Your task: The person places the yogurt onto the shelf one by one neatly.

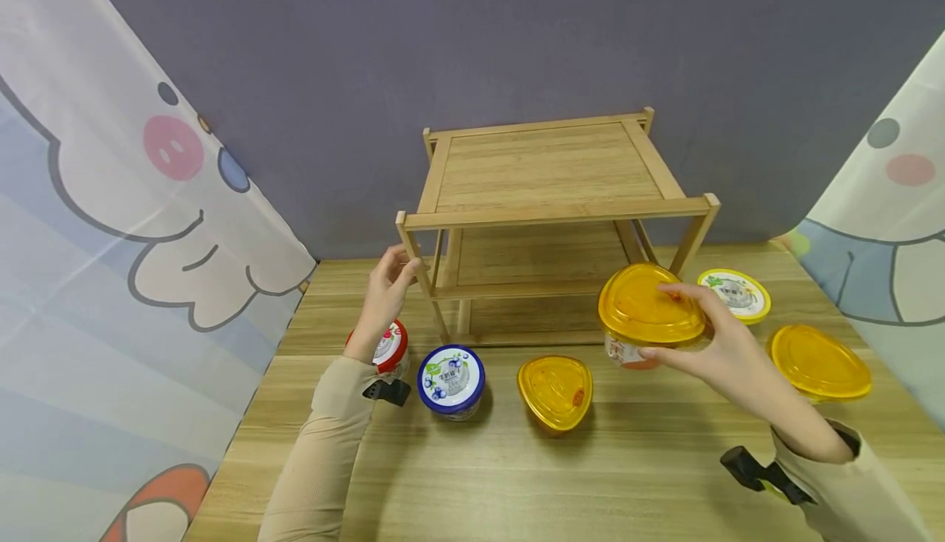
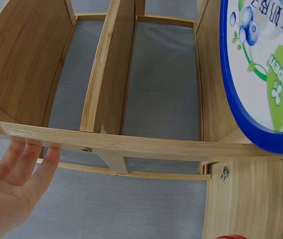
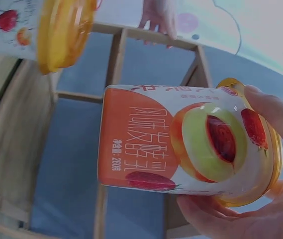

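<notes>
My right hand (image 1: 727, 341) grips a yogurt cup (image 1: 650, 308) by its orange, rounded-triangular lid, thumb on the near side. The cup is raised in front of the shelf's right half; in the right wrist view its side shows a cut peach and strawberries. With the thumb in front and fingers behind, my left hand (image 1: 385, 289) holds the left front post of a wooden rack (image 1: 554, 169). This rack has a top board and two lower levels. Near the left forearm sit a red-lidded cup (image 1: 401, 349), partly hidden by it, and a blue-lidded cup (image 1: 452, 378) with blueberries.
Another orange-lidded cup (image 1: 555, 390) stands on the wooden table (image 1: 517, 493) before the rack. To the right are a cup with a yellow-rimmed white lid (image 1: 734, 294) and one more orange-lidded cup (image 1: 819, 362). A grey wall (image 1: 517, 34) rises behind the rack.
</notes>
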Demonstrator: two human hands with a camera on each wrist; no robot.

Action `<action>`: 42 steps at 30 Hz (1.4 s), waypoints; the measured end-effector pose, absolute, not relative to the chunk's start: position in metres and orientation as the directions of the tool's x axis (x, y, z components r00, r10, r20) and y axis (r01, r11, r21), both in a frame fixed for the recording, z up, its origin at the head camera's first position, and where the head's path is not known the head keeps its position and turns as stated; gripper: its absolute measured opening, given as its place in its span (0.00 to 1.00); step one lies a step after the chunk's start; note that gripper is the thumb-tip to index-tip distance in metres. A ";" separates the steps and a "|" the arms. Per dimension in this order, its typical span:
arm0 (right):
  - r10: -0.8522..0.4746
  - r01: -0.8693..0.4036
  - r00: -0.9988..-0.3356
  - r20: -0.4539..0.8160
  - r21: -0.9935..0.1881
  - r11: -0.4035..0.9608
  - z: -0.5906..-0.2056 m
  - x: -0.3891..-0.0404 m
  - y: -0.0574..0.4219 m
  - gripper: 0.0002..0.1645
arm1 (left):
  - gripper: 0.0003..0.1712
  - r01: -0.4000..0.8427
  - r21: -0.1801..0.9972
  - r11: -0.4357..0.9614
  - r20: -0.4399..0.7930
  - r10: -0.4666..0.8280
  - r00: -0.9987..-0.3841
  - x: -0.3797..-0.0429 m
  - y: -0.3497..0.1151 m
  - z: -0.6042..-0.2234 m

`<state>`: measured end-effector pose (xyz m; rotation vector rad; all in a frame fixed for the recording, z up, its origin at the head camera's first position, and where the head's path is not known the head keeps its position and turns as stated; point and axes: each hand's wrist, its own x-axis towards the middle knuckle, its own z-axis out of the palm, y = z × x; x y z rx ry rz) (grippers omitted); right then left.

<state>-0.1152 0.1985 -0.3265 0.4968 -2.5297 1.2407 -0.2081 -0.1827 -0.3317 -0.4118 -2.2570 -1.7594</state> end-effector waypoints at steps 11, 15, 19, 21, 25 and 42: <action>-0.201 -0.411 -0.910 0.364 -0.721 0.558 -0.294 -0.116 0.182 0.42 | 0.16 0.364 0.903 0.226 0.360 0.063 -0.931 -0.208 -0.181 -0.332; -0.234 -0.432 -0.901 0.365 -0.720 0.542 -0.284 -0.118 0.177 0.41 | 0.16 0.360 0.904 0.229 0.356 0.061 -0.933 -0.208 -0.181 -0.333; -0.274 -0.449 -0.893 0.357 -0.739 0.502 -0.276 -0.122 0.171 0.41 | 0.16 0.359 0.906 0.224 0.355 0.060 -0.933 -0.208 -0.182 -0.333; -0.288 -0.455 -0.889 0.356 -0.751 0.479 -0.271 -0.124 0.169 0.41 | 0.16 0.359 0.908 0.215 0.354 0.064 -0.933 -0.208 -0.182 -0.333; -0.303 -0.474 -0.878 0.370 -0.754 0.454 -0.263 -0.128 0.162 0.41 | 0.15 0.362 0.910 0.204 0.355 0.068 -0.932 -0.209 -0.182 -0.334; -0.321 -0.502 -0.859 0.399 -0.777 0.380 -0.227 -0.150 0.135 0.39 | 0.15 0.369 0.910 0.190 0.363 0.069 -0.929 -0.209 -0.182 -0.332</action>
